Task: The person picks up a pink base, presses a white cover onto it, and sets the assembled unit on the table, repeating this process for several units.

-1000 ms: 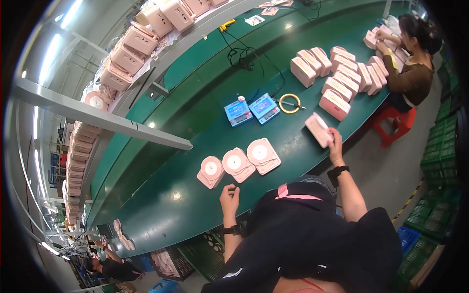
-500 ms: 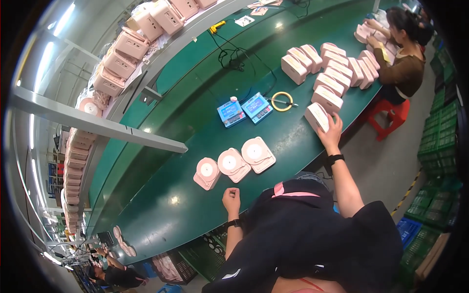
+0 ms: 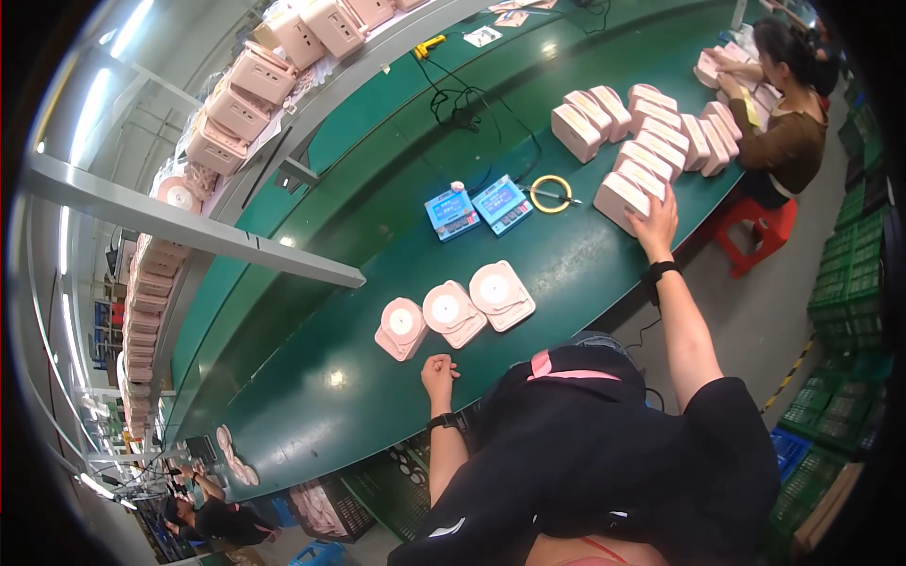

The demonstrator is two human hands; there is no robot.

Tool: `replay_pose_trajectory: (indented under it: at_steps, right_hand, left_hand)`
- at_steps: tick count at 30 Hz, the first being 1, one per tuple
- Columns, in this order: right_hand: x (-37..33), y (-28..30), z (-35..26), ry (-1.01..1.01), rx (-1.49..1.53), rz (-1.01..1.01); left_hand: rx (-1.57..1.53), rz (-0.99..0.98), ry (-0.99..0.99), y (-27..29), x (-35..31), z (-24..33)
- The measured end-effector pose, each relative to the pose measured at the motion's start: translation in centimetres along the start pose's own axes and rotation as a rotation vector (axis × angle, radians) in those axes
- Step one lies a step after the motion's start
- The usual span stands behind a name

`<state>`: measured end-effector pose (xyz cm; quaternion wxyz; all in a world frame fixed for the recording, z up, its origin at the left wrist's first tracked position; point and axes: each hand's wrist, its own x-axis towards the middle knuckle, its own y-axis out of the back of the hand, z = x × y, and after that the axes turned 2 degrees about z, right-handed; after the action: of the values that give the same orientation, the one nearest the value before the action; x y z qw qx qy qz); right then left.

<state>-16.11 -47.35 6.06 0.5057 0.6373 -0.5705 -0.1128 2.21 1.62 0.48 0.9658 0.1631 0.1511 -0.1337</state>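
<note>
My right hand [image 3: 655, 224] grips the near end of a pink box-shaped unit [image 3: 620, 199], the closest in a row of similar pink units [image 3: 658, 151] standing on edge. That unit sits up against its neighbour; my palm covers part of its side. My left hand [image 3: 439, 374] rests low over the table's near edge with its fingers curled in and nothing visible in them. Just beyond it, three pink record-player-shaped units [image 3: 446, 309] with white discs lie side by side, discs up.
Two blue meter-like boxes [image 3: 477, 209] with cables and a yellow ring [image 3: 550, 193] lie on the green table [image 3: 311, 406]. A grey post [image 3: 189, 222] crosses at left, under a shelf of pink units [image 3: 260, 77]. A co-worker [image 3: 788, 123] handles units at far right, by a red stool [image 3: 760, 236].
My right hand has moved the pink unit slightly away from me, up against the row. My left hand has shifted a little left, fingers still curled.
</note>
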Motion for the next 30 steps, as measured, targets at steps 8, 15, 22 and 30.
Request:
replay_pose_trajectory:
  at_steps: [8, 15, 22, 30]
  right_hand:
    - [2.1, -1.6, 1.3, 0.011, -0.073, 0.004]
    - [2.9, -1.8, 0.8, -0.033, -0.132, -0.019]
    - [1.1, 0.0, 1.8, -0.054, 0.049, -0.183]
    - [-5.5, 1.4, -5.7, 0.236, 0.283, -0.086]
  left_hand:
    - [0.008, 0.031, 0.025, -0.2, -0.4, 0.3]
    - [-0.036, 0.058, -0.003, -0.4, -0.3, -0.1]
    - [0.095, 0.438, -0.353, 0.8, -0.7, 1.2]
    - [0.301, 0.484, -0.299, 5.8, 6.0, 2.4]
